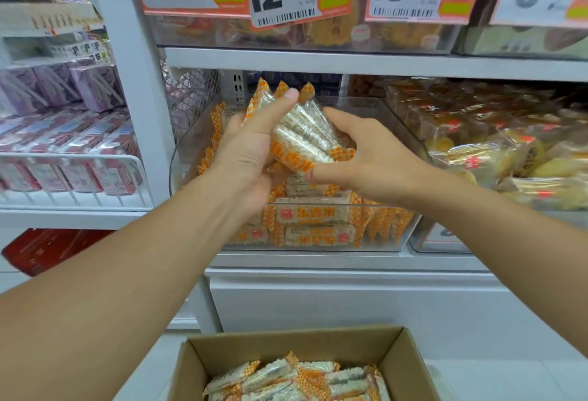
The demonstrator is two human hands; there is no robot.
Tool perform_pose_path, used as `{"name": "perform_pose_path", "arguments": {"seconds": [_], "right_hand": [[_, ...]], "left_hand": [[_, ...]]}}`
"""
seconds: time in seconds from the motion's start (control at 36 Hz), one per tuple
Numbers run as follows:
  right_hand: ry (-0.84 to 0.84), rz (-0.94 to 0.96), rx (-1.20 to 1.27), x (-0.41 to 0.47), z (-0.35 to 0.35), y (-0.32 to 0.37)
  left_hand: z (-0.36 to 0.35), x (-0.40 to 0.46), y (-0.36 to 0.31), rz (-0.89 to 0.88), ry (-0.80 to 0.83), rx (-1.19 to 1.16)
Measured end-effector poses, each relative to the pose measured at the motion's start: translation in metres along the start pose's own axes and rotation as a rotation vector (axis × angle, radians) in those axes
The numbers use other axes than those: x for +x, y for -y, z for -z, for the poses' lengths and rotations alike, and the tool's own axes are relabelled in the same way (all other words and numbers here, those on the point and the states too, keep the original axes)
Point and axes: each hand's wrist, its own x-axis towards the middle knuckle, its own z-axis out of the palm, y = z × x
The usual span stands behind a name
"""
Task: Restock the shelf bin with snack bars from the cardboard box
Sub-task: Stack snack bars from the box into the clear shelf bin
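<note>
The left hand (251, 149) and right hand (366, 159) together clasp a bundle of snack bars (305, 133) above the clear shelf bin (381, 235). The bin appears about half full. The cardboard box (410, 365) below still holds many bars, so restocking likely continues.

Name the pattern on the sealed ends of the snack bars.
Orange-and-white checks on the snack bars; head view.

Glossy plastic-wrapped snack bars (307, 133), matt cardboard box (410, 365)
</note>
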Motion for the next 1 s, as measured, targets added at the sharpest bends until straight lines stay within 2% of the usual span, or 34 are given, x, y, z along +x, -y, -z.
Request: {"name": "perform_pose_path", "arguments": {"seconds": [0.11,0.19,0.31,0.47,0.64,0.78,0.83,0.92,1.0], "right_hand": [[0.013,-0.05,-0.009,0.001,0.002,-0.002],[0.019,-0.052,-0.088,0.002,0.005,-0.002],[0.073,-0.055,-0.169,0.004,0.003,0.0],[0.082,-0.029,-0.324,0.005,-0.002,-0.001],[0.085,0.025,-0.428,0.012,-0.018,-0.007],[0.116,0.068,-0.496,0.031,-0.015,-0.012],[0.124,0.058,-0.436,0.044,-0.01,-0.016],[0.131,0.039,-0.296,0.068,-0.007,-0.016],[0.168,-0.004,-0.36,0.099,-0.009,-0.011]], "left_hand": [[0.005,-0.002,-0.003,-0.072,-0.033,0.062],[0.007,-0.002,-0.007,-0.15,-0.091,0.19],[0.008,-0.004,-0.01,-0.052,-0.035,0.291],[0.009,-0.003,-0.004,0.001,-0.034,0.241],[0.01,0.0,0.0,-0.145,-0.151,0.28],[0.022,0.004,-0.007,-0.081,-0.148,0.256],[0.029,0.006,-0.013,-0.105,-0.234,0.362],[0.045,0.007,-0.018,-0.3,-0.401,0.667],[0.058,0.009,-0.015,-0.38,-0.413,0.893]]}}
